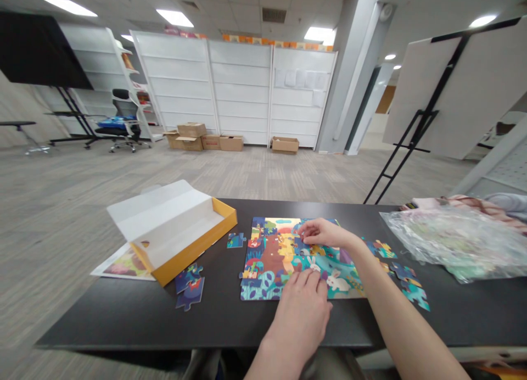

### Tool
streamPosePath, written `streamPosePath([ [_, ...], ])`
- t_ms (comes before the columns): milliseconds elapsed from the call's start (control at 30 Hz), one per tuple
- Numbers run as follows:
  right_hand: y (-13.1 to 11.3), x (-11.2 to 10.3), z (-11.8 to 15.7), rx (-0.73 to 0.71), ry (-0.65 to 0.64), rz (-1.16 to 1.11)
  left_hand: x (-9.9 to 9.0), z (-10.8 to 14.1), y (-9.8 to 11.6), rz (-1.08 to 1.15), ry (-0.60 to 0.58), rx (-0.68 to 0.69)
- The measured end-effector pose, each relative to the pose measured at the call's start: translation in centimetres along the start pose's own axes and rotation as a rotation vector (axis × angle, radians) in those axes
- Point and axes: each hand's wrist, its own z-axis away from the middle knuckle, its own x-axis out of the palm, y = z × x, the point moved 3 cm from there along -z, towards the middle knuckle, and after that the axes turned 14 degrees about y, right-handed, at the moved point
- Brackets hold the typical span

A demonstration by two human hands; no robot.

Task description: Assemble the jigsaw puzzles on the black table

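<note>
A colourful jigsaw picture [274, 253] lies on the black table [222, 328], with rabbits, a brown animal and plants on it. My left hand [304, 303] rests palm down over its lower middle edge, fingers spread lightly on the picture. Above it, my right hand [323, 233] reaches over the upper middle, its thumb and fingers pinched together close to the surface. What those fingertips hold, if anything, is too small to make out. Loose puzzle pieces [191, 292] sit left of the picture, one piece [235, 240] near its upper left, and several pieces [415, 295] at the right.
An open yellow box [193, 251] with a white lid stands at the left on a printed sheet [123, 263]. Clear plastic bags [465, 242] and cloth lie at the right end. Beyond the table are cardboard boxes, white shelves and a black stand.
</note>
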Motion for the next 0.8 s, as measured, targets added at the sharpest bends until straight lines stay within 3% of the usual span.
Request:
streamPosePath([
  [333, -0.6, 0.1, 0.2, -0.019, 0.019, 0.055, 0.2, 0.0, -0.1, -0.004, -0.001, 0.007],
  [800, -1.1, 0.8, 0.1, -0.119, 0.063, 0.385, 0.0, -0.1, 0.1, -0.032, -0.016, 0.013],
])
